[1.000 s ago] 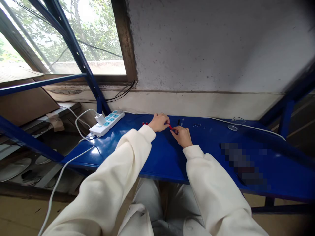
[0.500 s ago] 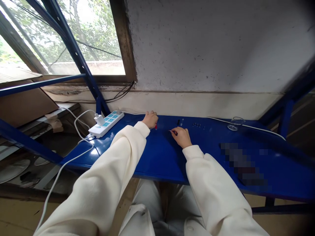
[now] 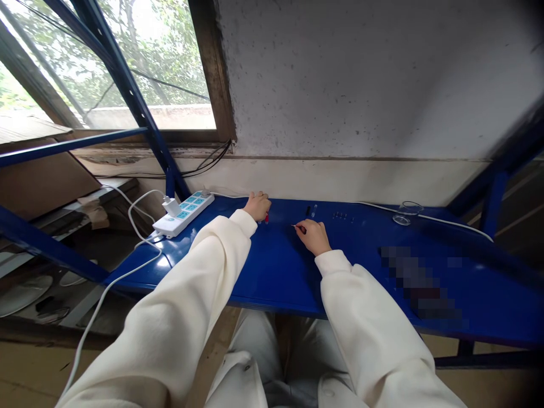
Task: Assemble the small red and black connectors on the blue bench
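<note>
Toward the back of the blue table (image 3: 276, 266), my left hand (image 3: 256, 206) has its fingers curled around a small red piece (image 3: 267, 217), whose lower end shows under the fingertips. A tiny clear piece (image 3: 260, 222) lies close beside that hand. My right hand (image 3: 313, 236) is closed in a pinch on a small thin object with a pale tip (image 3: 293, 226), pointing left; the rest of it is hidden by the fingers. Just behind the right hand lie a small black piece (image 3: 307, 210) and a clear tube-like piece (image 3: 314, 211).
Several tiny pieces (image 3: 340, 216) lie right of centre. A clear glass cup (image 3: 407, 213) stands at the back right, near a white cable (image 3: 450, 224). A blurred-out dark object (image 3: 419, 283) lies at right. A white power strip (image 3: 183, 215) sits at left, below blue frame posts (image 3: 147, 116).
My left hand has shifted slightly left together with the red piece. The right hand stays nearly where it was, still pinching the thin object.
</note>
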{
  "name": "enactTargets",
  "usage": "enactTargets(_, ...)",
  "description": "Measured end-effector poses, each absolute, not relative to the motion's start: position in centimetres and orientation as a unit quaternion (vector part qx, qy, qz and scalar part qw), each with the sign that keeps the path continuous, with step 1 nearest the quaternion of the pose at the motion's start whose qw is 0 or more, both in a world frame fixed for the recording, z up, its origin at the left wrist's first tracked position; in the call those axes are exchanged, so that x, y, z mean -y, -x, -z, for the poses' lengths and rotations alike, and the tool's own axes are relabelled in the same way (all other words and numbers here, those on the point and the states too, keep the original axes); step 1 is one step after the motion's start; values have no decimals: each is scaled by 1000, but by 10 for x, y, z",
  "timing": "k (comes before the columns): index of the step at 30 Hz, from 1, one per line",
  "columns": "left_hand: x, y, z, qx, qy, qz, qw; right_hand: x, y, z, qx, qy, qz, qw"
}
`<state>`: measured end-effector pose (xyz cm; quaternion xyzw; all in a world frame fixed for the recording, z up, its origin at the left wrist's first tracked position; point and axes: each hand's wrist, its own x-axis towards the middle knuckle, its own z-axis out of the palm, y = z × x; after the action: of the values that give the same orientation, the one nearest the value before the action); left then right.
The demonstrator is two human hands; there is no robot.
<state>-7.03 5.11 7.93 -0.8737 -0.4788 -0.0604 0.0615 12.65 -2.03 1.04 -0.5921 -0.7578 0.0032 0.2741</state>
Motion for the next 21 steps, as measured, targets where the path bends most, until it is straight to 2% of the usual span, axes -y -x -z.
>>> enactTargets(5, -54, 70, -76, 480, 871, 99, 27, 20, -127, -10, 756, 595, -4, 273)
enactTargets(12, -50, 70, -81, 487, 869, 63, 57, 22, -127, -13, 753, 603, 0, 262)
enactTargets(17, -30, 49, -89, 431, 887, 148, 72, 21, -129, -13, 715, 659, 11, 231)
enactTargets(21, -14, 15, -79, 390, 901, 178, 57, 22, -131, -13, 669, 711, 13, 215)
